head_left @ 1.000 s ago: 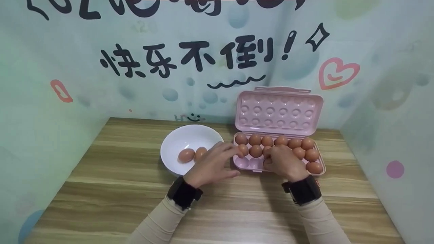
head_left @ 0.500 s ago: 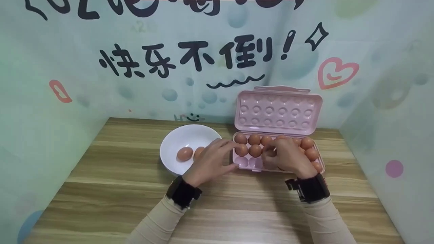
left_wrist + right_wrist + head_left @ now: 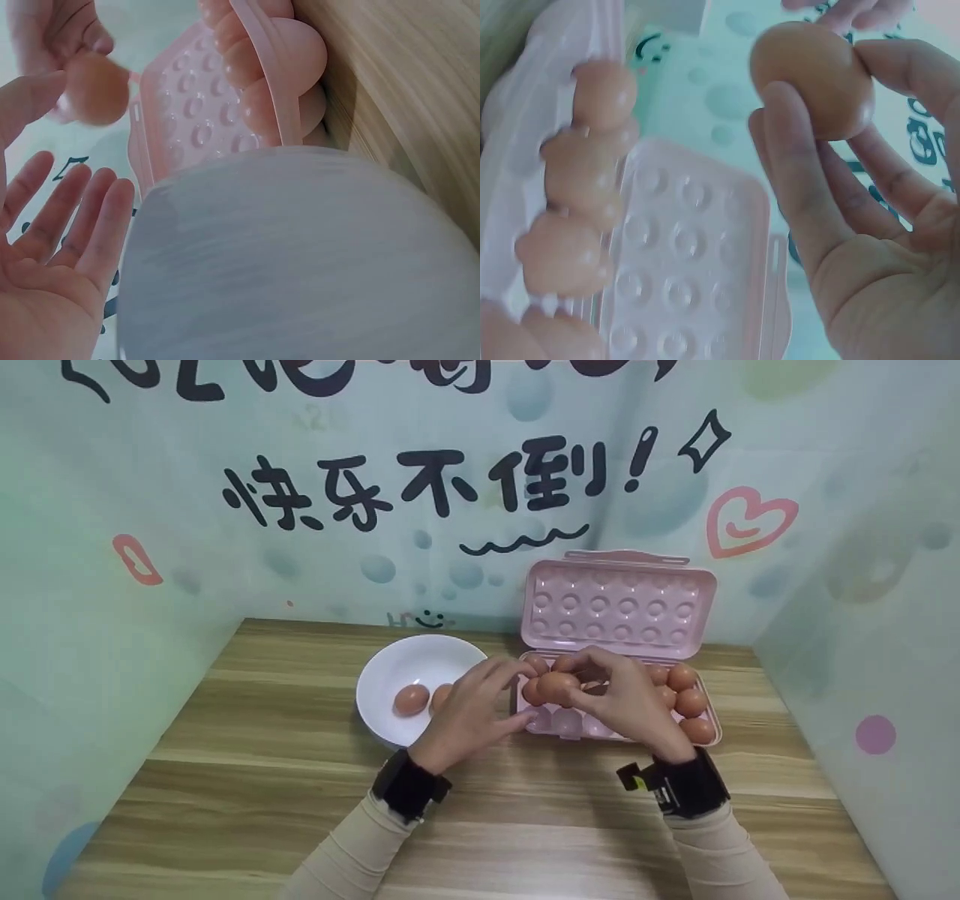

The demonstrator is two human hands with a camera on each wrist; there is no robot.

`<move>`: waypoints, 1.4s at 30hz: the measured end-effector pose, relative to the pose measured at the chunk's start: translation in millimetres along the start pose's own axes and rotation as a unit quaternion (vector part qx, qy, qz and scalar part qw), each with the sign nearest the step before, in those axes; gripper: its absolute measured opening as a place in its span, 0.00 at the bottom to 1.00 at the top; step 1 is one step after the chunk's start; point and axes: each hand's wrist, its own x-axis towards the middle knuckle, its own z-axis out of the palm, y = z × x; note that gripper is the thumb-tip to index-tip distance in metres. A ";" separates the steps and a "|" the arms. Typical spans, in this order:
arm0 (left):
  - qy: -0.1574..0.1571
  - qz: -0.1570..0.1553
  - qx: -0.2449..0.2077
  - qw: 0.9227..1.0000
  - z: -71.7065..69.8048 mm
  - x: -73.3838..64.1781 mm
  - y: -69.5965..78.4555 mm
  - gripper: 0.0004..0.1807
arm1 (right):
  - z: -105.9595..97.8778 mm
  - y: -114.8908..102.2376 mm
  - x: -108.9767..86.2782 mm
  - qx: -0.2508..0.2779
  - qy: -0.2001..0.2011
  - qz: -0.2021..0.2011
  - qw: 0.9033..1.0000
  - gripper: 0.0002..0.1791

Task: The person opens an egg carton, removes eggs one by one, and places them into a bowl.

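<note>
My right hand (image 3: 634, 697) pinches a brown egg (image 3: 559, 688) between thumb and fingers, lifted above the pink egg carton (image 3: 566, 737). In the right wrist view the egg (image 3: 814, 79) is tilted, with the thumb on its near side. My left hand (image 3: 469, 712) reaches over the right rim of a white bowl (image 3: 382, 667), fingers extended toward the egg. The left wrist view has that hand (image 3: 64, 255) with its palm showing and fingers spread. Two brown eggs lie in the bowl; one egg (image 3: 412, 700) is in full view, the other partly behind the left hand.
The carton's pink dimpled lid (image 3: 619, 611) stands raised at the back, close to the printed backdrop (image 3: 420, 585). Several brown eggs fill the carton's back rows, and one egg (image 3: 697, 730) sits at the front right. Everything stands on a wood-grain table (image 3: 300, 765).
My right hand has risen out of the carton's front row, bringing an egg up and left toward the left hand. The left hand stays almost in place beside the bowl.
</note>
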 end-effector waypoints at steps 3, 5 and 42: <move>0.013 0.017 -0.012 1.000 0.9 0.9 0.7 0.27 | 5.9 -4.1 -0.1 0.029 -0.005 -0.019 0.999 0.14; 0.020 0.028 -0.017 0.999 1.2 1.3 1.4 0.27 | 9.9 -6.0 0.0 0.045 -0.011 -0.024 0.999 0.15; 0.016 0.014 -0.035 0.999 -44.0 0.3 -18.5 0.18 | -30.5 9.4 -13.9 -0.276 0.042 -0.089 0.956 0.14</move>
